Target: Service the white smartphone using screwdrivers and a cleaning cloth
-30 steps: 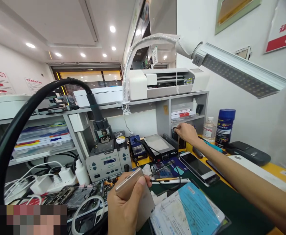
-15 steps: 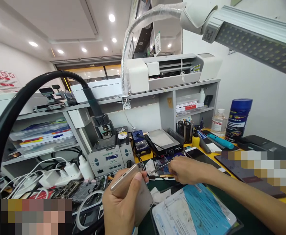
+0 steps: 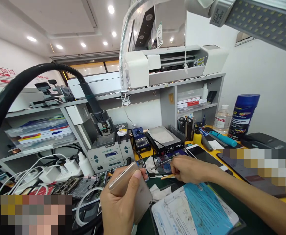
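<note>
well left of the left hand, white chargers on a power strip, with a white squeeze bottle just to their right and loose circuit boards in front. beyond the left grip, a grey rework station. inside that grip, clamped between thumb and fingers, a gold smartphone, tilted, port edge upward. behind and right of it, a metal-topped heating plate. just right of the left grip, white tissue scraps. right at the fingertips of the right hand, a slim metal tool and an orange stick; curled in, but cannot tell whether clamped on either. below the right grip, a stained blue-and-white package. behind it, a white-framed smartphone, lying flat; farther right, a blue-capped spray can.
</note>
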Demonstrator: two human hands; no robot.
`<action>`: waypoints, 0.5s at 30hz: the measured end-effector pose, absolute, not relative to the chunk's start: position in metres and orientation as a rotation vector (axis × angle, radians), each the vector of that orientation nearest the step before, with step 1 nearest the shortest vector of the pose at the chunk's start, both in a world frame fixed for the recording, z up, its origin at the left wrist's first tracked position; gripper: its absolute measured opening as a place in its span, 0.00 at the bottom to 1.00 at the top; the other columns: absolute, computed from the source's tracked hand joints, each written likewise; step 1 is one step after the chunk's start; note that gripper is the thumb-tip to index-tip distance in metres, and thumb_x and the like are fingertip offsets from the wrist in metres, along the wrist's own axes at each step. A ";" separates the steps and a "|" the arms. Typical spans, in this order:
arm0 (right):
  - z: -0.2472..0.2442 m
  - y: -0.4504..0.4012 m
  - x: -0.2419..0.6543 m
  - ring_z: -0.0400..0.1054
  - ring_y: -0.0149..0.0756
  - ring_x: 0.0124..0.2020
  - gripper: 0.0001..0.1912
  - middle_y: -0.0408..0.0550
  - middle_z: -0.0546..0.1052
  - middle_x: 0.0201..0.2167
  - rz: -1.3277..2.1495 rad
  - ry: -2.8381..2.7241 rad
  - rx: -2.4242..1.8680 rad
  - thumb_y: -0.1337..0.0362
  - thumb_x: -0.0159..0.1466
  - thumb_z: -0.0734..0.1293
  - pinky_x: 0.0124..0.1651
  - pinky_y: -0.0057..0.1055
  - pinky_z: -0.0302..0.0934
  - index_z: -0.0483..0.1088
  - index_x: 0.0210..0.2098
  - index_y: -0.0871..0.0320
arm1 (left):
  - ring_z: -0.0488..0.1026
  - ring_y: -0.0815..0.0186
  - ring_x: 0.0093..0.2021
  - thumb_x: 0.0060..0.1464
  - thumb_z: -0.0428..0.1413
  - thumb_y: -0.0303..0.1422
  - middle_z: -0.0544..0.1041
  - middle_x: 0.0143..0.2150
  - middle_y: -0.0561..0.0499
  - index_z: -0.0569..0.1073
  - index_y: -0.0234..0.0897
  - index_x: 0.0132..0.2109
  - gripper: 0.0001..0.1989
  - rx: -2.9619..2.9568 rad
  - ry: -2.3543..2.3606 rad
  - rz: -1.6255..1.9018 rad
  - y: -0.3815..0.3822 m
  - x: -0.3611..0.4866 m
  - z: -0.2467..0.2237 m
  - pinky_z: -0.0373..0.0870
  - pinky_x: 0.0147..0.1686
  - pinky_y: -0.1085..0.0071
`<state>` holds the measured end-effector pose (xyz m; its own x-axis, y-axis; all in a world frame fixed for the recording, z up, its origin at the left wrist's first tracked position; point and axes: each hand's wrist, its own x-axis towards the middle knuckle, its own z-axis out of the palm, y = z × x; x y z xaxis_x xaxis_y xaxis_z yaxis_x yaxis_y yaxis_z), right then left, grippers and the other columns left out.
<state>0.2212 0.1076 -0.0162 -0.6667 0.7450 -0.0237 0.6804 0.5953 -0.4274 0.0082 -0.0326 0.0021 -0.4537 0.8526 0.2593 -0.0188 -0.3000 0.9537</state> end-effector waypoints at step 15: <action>0.004 0.101 0.204 0.74 0.31 0.24 0.17 0.51 0.80 0.35 1.509 -1.744 -0.859 0.52 0.64 0.72 0.23 0.27 0.68 0.66 0.36 0.60 | 0.78 0.57 0.42 0.54 0.63 0.42 0.83 0.38 0.47 0.83 0.38 0.37 0.12 1.311 1.356 1.753 -0.031 0.014 0.003 0.72 0.43 0.68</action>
<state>0.2041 0.1012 0.0043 -0.5607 0.8255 0.0651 0.0540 0.1149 -0.9919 0.0139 -0.0311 0.0027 -0.3658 0.8596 0.3568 0.1289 -0.3329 0.9341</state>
